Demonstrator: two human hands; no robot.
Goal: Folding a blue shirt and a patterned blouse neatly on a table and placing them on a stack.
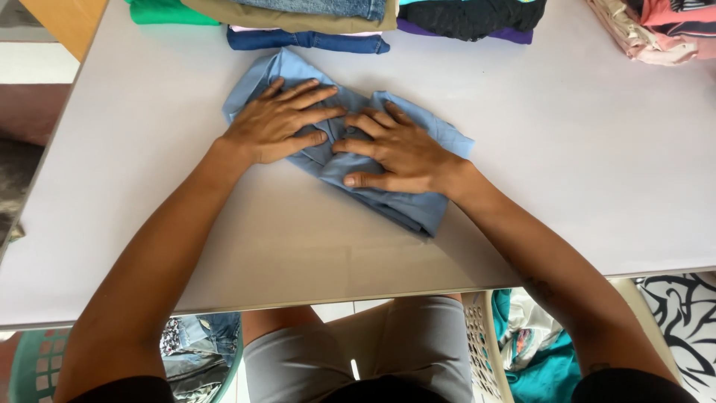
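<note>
A light blue folded garment [418, 205] lies on the white table [567, 149], slanting from upper left to lower right. My left hand [280, 123] lies flat on its upper left part, fingers spread and pointing right. My right hand [395, 149] presses flat on its middle, fingers pointing left. The fingertips of both hands nearly meet over a crease in the cloth. Neither hand grips anything.
Stacks of folded clothes line the table's far edge: green [168, 13], dark blue denim [306, 39], black and purple [470, 19], pink and peach [656, 30]. Below the near edge stand a green basket [37, 358] and a white basket [485, 351] with clothes.
</note>
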